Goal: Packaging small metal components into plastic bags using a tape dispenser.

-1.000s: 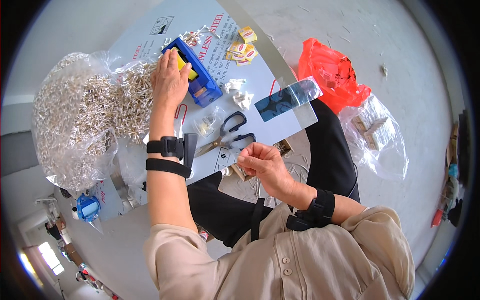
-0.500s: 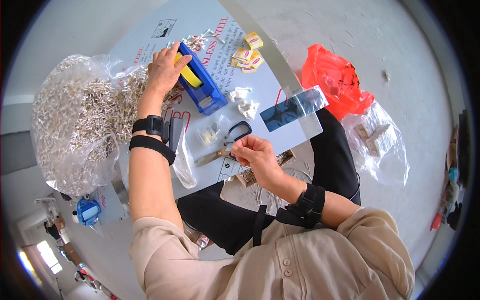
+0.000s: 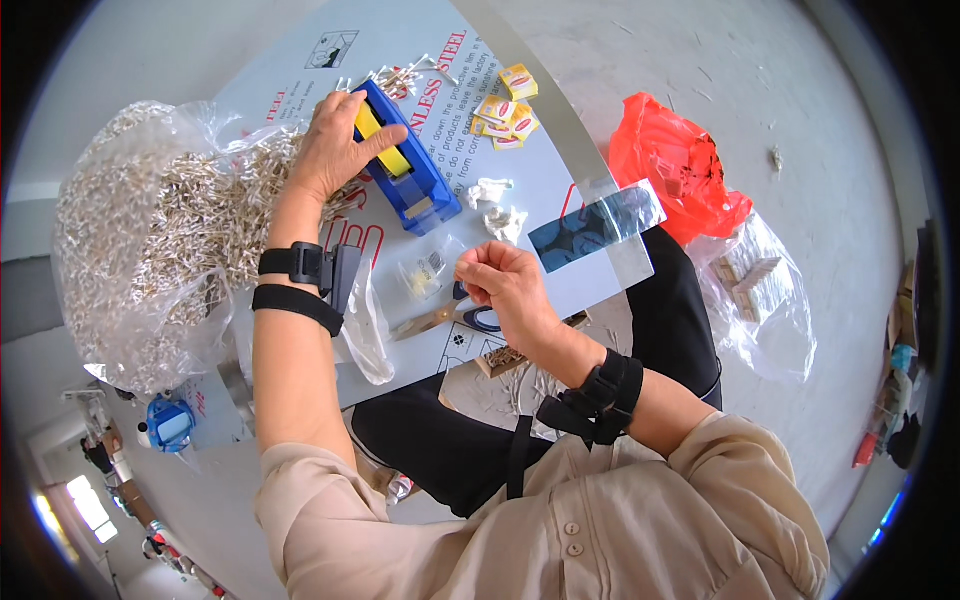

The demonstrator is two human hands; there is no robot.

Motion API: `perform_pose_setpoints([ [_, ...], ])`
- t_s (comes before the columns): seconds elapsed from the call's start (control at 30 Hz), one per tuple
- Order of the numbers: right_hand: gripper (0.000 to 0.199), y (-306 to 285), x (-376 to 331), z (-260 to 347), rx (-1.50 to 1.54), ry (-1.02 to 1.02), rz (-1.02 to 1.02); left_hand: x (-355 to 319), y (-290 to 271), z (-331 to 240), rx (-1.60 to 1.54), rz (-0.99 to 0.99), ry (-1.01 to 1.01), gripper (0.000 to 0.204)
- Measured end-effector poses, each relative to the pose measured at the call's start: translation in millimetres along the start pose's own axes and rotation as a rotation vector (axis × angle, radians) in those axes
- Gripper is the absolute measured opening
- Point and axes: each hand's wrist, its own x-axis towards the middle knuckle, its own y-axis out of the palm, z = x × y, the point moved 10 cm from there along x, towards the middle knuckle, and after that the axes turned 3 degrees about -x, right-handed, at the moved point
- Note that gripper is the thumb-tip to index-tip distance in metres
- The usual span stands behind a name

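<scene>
My left hand (image 3: 334, 146) grips the far end of a blue tape dispenser (image 3: 430, 200), fingers over its side and thumb lying by the yellow tape roll (image 3: 388, 146). Thumb and forefinger of my right hand (image 3: 508, 290) are pinched together; whatever they hold, if anything, is too small to make out. Scissors (image 3: 430, 321) with dark handles lie partly beneath that hand, blades pointing left. Beside it rests a small clear bag (image 3: 424, 274) with pale bits inside. Crumpled white pieces (image 3: 503, 222) sit between the dispenser and a dark blue film strip (image 3: 590, 230).
A big clear bag of cotton swabs (image 3: 190, 220) spills onto the table at left. Loose swabs (image 3: 395, 80) lie beyond the dispenser. Small yellow boxes (image 3: 505, 118) stand near the table's right edge. Red (image 3: 670, 155) and clear (image 3: 760, 290) plastic bags are on the right.
My right hand has moved up from the scissors' handles, toward the dispenser's near end, still pinched. My left hand stays on the dispenser, its thumb stretched out a little farther.
</scene>
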Motion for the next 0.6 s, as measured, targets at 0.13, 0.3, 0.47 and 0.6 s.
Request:
perform_pose_setpoints([
  [0.13,0.009,3.4,11.3,3.8,0.001,-0.006,0.007,-2.4,1.4,-2.8,-0.026,0.098,-0.049,0.099],
  [0.3,0.016,3.1,19.9,-5.9,0.037,0.014,0.002,-8.2,3.0,-6.4,-0.033,0.114,-0.111,0.105],
  [0.47,0.025,-4.8,26.0,-13.0,-0.014,0.056,-0.113,-13.1,1.5,-10.4,-0.054,0.126,-0.121,0.113],
  [0.6,0.027,-3.9,33.8,-9.3,-0.063,0.033,-0.122,-13.9,5.6,-7.5,-0.060,0.133,-0.176,0.118],
])
